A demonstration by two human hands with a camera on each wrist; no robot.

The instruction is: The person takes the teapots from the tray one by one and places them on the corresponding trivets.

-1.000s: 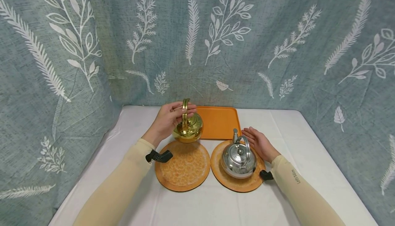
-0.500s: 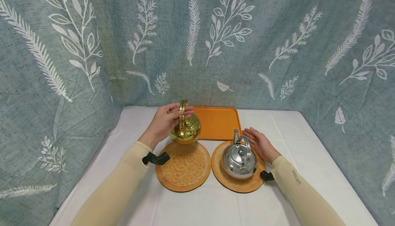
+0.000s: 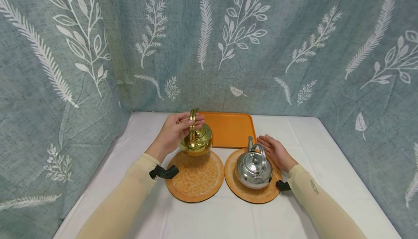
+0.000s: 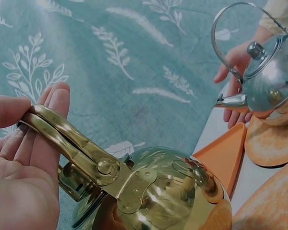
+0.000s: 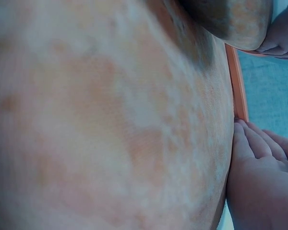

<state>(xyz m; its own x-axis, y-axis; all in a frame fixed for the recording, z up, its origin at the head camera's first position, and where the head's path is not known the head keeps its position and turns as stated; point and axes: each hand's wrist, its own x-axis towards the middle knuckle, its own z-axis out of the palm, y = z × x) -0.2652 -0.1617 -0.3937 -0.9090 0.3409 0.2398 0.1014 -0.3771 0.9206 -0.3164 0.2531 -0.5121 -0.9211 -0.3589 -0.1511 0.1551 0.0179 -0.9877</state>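
In the head view a brass-coloured kettle (image 3: 197,144) hangs at the far edge of the left round cork-like mat (image 3: 196,181). My left hand (image 3: 170,132) holds it by its arched handle. The left wrist view shows the thumb of that hand (image 4: 26,177) on top of the handle, with straight fingers beneath it. A shiny silver kettle (image 3: 253,173) stands on the right round mat (image 3: 232,186), its spout facing away from me. Right beside that mat, my right hand (image 3: 277,155) rests with fingers extended and palm turned up, holding nothing.
Behind the mats lies an orange rectangular tray (image 3: 232,130), partly hidden by the brass kettle. White cloth (image 3: 209,221) covers the table. A blue-green curtain (image 3: 248,90) with white leaf prints encloses the back and sides.
My left hand has brought the brass kettle slightly left and then down toward me, so it overlaps more of the left mat. The right hand and silver kettle stay where they were.
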